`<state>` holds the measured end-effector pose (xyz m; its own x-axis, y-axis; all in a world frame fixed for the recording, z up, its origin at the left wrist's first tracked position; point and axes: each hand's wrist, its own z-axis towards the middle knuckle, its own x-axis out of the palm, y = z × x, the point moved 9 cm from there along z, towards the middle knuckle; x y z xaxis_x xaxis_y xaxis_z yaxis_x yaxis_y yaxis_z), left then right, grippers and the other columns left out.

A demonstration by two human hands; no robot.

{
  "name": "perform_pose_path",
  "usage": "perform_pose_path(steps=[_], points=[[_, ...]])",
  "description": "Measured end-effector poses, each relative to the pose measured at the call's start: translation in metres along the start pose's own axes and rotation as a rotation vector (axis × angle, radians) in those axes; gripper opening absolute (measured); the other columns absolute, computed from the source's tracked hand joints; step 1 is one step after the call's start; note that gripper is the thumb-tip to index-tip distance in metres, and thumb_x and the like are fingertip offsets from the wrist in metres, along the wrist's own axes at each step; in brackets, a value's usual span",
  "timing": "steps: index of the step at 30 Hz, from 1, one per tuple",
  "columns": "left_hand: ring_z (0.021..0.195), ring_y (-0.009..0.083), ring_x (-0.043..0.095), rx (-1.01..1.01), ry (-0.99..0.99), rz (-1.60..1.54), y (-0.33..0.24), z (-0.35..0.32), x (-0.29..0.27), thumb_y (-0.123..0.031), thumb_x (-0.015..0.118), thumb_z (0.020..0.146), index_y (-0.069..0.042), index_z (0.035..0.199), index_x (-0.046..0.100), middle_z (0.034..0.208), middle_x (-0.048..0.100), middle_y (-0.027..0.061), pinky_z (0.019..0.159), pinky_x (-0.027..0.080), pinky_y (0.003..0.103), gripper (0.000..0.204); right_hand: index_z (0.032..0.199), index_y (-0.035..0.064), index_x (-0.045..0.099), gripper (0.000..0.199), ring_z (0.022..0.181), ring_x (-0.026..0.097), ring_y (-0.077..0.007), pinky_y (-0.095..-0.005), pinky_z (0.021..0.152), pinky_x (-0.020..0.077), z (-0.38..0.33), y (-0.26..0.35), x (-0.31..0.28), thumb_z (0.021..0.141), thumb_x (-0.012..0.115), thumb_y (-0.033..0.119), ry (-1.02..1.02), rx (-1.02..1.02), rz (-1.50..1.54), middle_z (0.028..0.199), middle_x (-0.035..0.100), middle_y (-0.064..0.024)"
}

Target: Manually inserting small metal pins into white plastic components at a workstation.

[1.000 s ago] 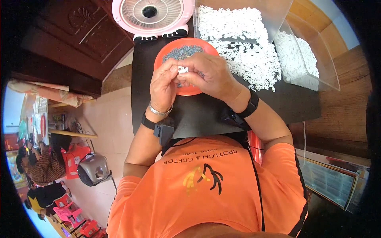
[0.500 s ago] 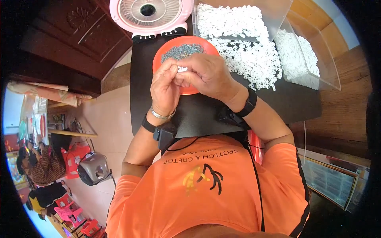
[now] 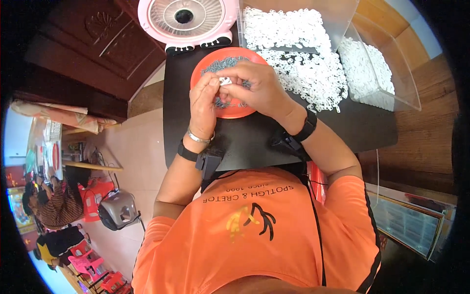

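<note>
Above a round orange-red plate (image 3: 259,58) I pinch a small white plastic piece (image 3: 224,81) with dark holes in it. My left hand (image 3: 202,100) is closed, thumb and fingertips on the piece's left side. My right hand (image 3: 259,90) is closed too, its thumb and forefinger meeting the piece from the right. Many small grey screw-like pieces (image 3: 223,63) lie in the plate, partly covered by both hands. To the right of the plate spreads a heap of similar white plastic pieces (image 3: 318,81) on the dark table (image 3: 235,144).
A pink fan (image 3: 186,39) stands behind the plate. One clear bin (image 3: 338,19) spills white pieces onto the table; another clear bin (image 3: 406,100) at the right holds more. At far left, a person in brown (image 3: 58,208) sits near red and pink chairs (image 3: 85,264).
My right fingers have opened slightly and shifted, so the white piece and more of the grey pieces show. The left hand still pinches the piece. The view has shifted slightly.
</note>
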<state>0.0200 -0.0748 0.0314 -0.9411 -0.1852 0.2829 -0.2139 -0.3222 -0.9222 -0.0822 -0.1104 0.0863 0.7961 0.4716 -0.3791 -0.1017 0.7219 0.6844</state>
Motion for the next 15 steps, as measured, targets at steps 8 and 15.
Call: perform_pose_path(steps=[8, 15], points=[[0.06, 0.0075, 0.045, 0.054, 0.01, 0.134, -0.005, 0.002, -0.002, -0.014, 0.043, 0.091, 0.0, 0.082, 0.053, 0.067, 0.05, 0.0009, 0.055, 0.038, 0.022, 0.02, 0.102, 0.0024, 0.063, 0.024, 0.054, 0.055, -0.007, -0.0219, 0.049, 0.0439, -0.002, -0.016, 0.008, 0.078, 0.061, 0.003, -0.021, 0.176, 0.367, 0.067, 0.059, -0.0021], [0.058, 0.0108, 0.046, 0.032, -0.131, -0.078, -0.001, 0.006, -0.023, -0.016, 0.046, 0.091, -0.001, 0.08, 0.05, 0.064, 0.048, 0.0027, 0.055, 0.039, 0.024, 0.019, 0.114, -0.0006, 0.052, 0.032, 0.07, 0.054, -0.0037, -0.0191, 0.061, 0.0446, -0.01, -0.034, 0.021, 0.082, 0.058, 0.002, 0.109, 0.369, 0.443, 0.08, 0.057, 0.0007]])
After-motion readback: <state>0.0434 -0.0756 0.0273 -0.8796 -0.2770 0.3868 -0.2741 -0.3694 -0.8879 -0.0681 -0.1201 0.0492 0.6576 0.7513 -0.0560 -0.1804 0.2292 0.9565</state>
